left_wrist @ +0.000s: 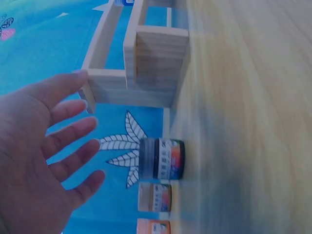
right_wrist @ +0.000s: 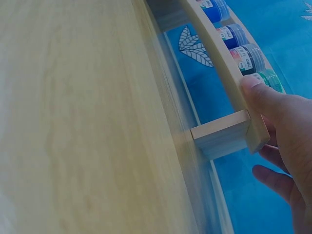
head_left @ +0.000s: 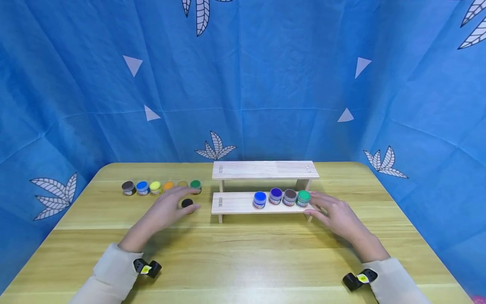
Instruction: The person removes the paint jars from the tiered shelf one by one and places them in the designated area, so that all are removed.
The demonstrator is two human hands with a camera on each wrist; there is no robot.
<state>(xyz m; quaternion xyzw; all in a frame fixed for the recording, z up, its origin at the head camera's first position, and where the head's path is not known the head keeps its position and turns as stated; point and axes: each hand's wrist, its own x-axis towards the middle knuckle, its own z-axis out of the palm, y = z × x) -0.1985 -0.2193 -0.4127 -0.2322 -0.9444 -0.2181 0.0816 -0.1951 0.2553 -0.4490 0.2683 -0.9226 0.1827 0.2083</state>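
Note:
My left hand point(head_left: 167, 207) hovers over the table with fingers spread, holding nothing. Just beside its thumb stands a small black-lidded paint jar point(head_left: 187, 203), which the left wrist view shows apart from the fingers. At the right end of the lower shelf of a wooden two-tier rack point(head_left: 235, 202), my right hand point(head_left: 336, 214) has its thumb at the front edge, by a green paint jar point(head_left: 303, 198). Its other fingers are loose past the shelf end. To the left of the green jar stand a brown jar point(head_left: 290, 196), a purple jar point(head_left: 275, 195) and a blue jar point(head_left: 260, 199).
Behind my left hand runs a row of several paint jars, among them a dark brown jar point(head_left: 128, 188), a yellow jar point(head_left: 155, 188) and a dark green jar point(head_left: 195, 186). The rack's upper shelf point(head_left: 265, 169) rises at the back. A blue curtain point(head_left: 265, 84) hangs behind the table.

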